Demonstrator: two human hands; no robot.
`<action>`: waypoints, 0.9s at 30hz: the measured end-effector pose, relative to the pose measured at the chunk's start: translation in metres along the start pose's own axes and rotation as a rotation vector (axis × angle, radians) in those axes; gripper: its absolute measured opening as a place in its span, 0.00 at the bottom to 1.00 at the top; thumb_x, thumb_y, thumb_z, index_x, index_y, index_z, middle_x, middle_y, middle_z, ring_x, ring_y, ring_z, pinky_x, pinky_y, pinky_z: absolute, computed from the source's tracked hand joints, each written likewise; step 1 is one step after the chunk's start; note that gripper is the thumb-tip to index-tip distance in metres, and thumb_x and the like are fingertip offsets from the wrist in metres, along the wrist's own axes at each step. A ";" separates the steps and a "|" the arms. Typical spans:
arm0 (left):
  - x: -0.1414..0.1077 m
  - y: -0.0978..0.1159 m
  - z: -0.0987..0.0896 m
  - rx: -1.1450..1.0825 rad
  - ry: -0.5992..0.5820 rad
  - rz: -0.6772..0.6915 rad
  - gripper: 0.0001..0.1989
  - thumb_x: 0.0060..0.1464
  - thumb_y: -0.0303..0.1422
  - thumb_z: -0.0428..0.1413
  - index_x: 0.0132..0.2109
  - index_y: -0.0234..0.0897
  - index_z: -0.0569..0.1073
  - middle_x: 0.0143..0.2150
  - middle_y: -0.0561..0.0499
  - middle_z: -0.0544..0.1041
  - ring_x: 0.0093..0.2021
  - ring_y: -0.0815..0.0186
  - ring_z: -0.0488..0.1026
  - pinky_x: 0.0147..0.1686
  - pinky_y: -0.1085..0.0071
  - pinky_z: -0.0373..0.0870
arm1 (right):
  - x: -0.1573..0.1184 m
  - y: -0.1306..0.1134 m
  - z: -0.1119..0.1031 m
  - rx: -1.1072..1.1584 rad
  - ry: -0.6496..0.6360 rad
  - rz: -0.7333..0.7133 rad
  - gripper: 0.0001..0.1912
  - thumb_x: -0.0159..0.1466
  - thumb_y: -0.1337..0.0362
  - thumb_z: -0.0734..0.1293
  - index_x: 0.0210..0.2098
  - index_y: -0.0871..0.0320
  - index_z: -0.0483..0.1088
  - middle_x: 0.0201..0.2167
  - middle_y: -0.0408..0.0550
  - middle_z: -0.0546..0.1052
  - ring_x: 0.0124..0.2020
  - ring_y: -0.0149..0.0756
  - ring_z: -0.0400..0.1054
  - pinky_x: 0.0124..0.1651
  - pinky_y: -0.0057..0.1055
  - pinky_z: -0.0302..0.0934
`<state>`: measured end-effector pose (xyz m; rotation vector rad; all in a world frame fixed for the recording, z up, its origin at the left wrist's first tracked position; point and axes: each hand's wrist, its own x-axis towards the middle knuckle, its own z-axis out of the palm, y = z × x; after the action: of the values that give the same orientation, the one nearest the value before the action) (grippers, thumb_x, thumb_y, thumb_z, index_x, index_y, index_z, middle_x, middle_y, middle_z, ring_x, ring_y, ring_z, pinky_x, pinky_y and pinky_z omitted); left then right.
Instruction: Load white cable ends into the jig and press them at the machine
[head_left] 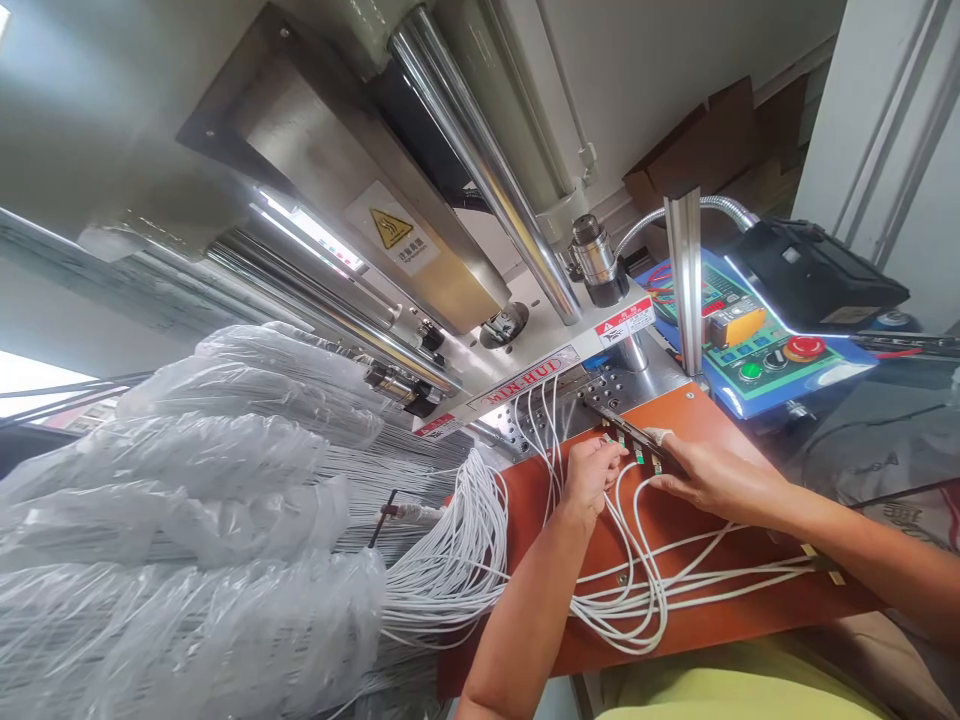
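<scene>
A MIN-HUI press [517, 375] filled much of the room, with plastic-wrapped cable bundles [262, 500] piled at its left and a cardboard box [697, 150] near the pale wall behind. The orange-topped desk [705, 620] stood before it, a blue control box [832, 375] beside. White cables [652, 600] looped across the orange surface. The right hand [697, 472] had its grip closed on a dark metal bar [634, 430] above the desk; the left hand [590, 475] pinched a small cable end [615, 447] beside the bar.
</scene>
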<state>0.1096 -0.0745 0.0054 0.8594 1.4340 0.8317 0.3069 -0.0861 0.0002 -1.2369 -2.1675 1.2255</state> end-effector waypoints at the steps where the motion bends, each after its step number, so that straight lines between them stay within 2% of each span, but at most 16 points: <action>1: 0.000 0.000 -0.004 0.073 -0.016 0.031 0.10 0.45 0.35 0.59 0.24 0.32 0.71 0.16 0.58 0.63 0.14 0.79 0.54 0.15 0.79 0.47 | 0.000 -0.001 0.000 0.013 0.004 0.005 0.21 0.65 0.54 0.59 0.54 0.55 0.58 0.45 0.54 0.77 0.44 0.47 0.72 0.45 0.38 0.62; 3: -0.002 0.002 -0.014 0.207 -0.035 0.094 0.13 0.50 0.38 0.59 0.27 0.31 0.75 0.22 0.50 0.74 0.20 0.74 0.65 0.19 0.79 0.59 | -0.001 -0.002 -0.001 0.039 0.015 0.021 0.22 0.64 0.53 0.60 0.55 0.55 0.58 0.45 0.53 0.77 0.44 0.46 0.72 0.46 0.37 0.63; 5: -0.003 0.003 -0.025 0.258 0.012 0.180 0.13 0.52 0.39 0.58 0.33 0.31 0.79 0.34 0.44 0.80 0.28 0.71 0.71 0.27 0.76 0.68 | -0.002 -0.003 -0.002 0.050 0.029 0.035 0.22 0.64 0.52 0.61 0.54 0.54 0.61 0.44 0.52 0.78 0.43 0.46 0.72 0.45 0.37 0.63; 7: -0.005 0.003 -0.033 0.239 0.117 0.289 0.13 0.54 0.38 0.57 0.38 0.32 0.80 0.40 0.44 0.81 0.31 0.71 0.71 0.31 0.75 0.69 | -0.002 -0.003 -0.003 0.050 0.042 0.047 0.21 0.63 0.50 0.61 0.52 0.54 0.63 0.41 0.50 0.78 0.41 0.46 0.73 0.44 0.36 0.64; 9: -0.006 0.003 -0.038 0.180 0.153 0.345 0.15 0.55 0.39 0.56 0.43 0.32 0.79 0.39 0.44 0.80 0.26 0.74 0.66 0.25 0.78 0.64 | -0.001 -0.001 -0.003 0.053 0.048 0.058 0.21 0.62 0.49 0.62 0.51 0.53 0.65 0.40 0.48 0.79 0.41 0.46 0.73 0.43 0.36 0.64; 12: -0.009 0.004 -0.038 0.072 0.050 0.254 0.17 0.55 0.41 0.57 0.44 0.30 0.75 0.33 0.46 0.79 0.19 0.78 0.55 0.18 0.79 0.47 | 0.000 0.000 -0.004 0.080 0.028 0.052 0.23 0.62 0.49 0.62 0.52 0.54 0.64 0.43 0.48 0.78 0.43 0.45 0.72 0.46 0.37 0.63; 16: -0.006 0.013 -0.036 0.124 -0.126 0.090 0.18 0.50 0.43 0.61 0.35 0.29 0.75 0.27 0.50 0.74 0.18 0.81 0.48 0.19 0.77 0.37 | 0.000 -0.001 -0.007 0.107 -0.018 0.055 0.23 0.63 0.49 0.62 0.53 0.55 0.62 0.44 0.50 0.76 0.48 0.47 0.69 0.53 0.41 0.60; 19: 0.005 0.022 -0.038 0.226 -0.184 0.009 0.18 0.48 0.44 0.60 0.35 0.30 0.77 0.23 0.56 0.66 0.17 0.81 0.46 0.19 0.76 0.35 | -0.001 -0.002 -0.008 0.113 -0.033 0.057 0.25 0.63 0.49 0.62 0.55 0.54 0.61 0.44 0.49 0.76 0.50 0.47 0.68 0.55 0.41 0.59; 22: 0.018 0.028 -0.040 0.283 -0.220 -0.084 0.14 0.46 0.41 0.59 0.32 0.32 0.77 0.20 0.60 0.59 0.17 0.80 0.46 0.19 0.75 0.35 | -0.001 -0.001 -0.007 0.116 -0.046 0.087 0.25 0.63 0.48 0.62 0.55 0.53 0.61 0.47 0.48 0.76 0.49 0.47 0.69 0.53 0.39 0.60; 27: 0.027 0.029 -0.037 0.291 -0.237 -0.118 0.07 0.41 0.34 0.58 0.25 0.33 0.74 0.19 0.59 0.59 0.17 0.79 0.46 0.18 0.76 0.36 | 0.000 0.000 -0.007 0.113 -0.047 0.079 0.23 0.63 0.48 0.62 0.54 0.52 0.61 0.48 0.47 0.76 0.49 0.46 0.69 0.53 0.38 0.61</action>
<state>0.0733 -0.0368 0.0193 1.0438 1.3979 0.4211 0.3119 -0.0827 0.0038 -1.2693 -2.0677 1.4016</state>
